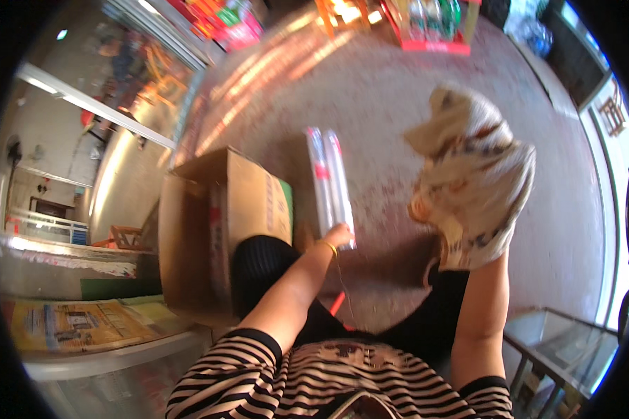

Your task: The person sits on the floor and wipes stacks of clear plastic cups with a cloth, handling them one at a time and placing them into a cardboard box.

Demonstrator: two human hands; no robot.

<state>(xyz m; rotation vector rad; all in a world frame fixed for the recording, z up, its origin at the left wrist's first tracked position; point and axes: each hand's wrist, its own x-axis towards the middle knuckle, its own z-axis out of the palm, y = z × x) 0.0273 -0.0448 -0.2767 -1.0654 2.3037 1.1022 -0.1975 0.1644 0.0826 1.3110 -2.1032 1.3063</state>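
My left hand (340,235), with a yellow bangle at the wrist, grips the near end of two long, slim packs (327,180) in clear plastic wrap. They lie side by side, pale with red marks, pointing away from me. A crumpled beige cloth (472,173) with dark printed patches is in my right hand, blurred by motion. The cloth covers that hand, so its fingers cannot be made out; my right forearm (485,309) shows below it. An open cardboard box (259,204) stands left of my left hand, against my knee. Part of its inside is in shadow.
Left of me is a glass-fronted counter (84,366) with a yellow printed sheet (78,324) on top. A glass-topped table (561,340) stands at right. Bottles in a red-based crate (435,44) and bright packages (225,26) sit farther off on the concrete floor (377,89).
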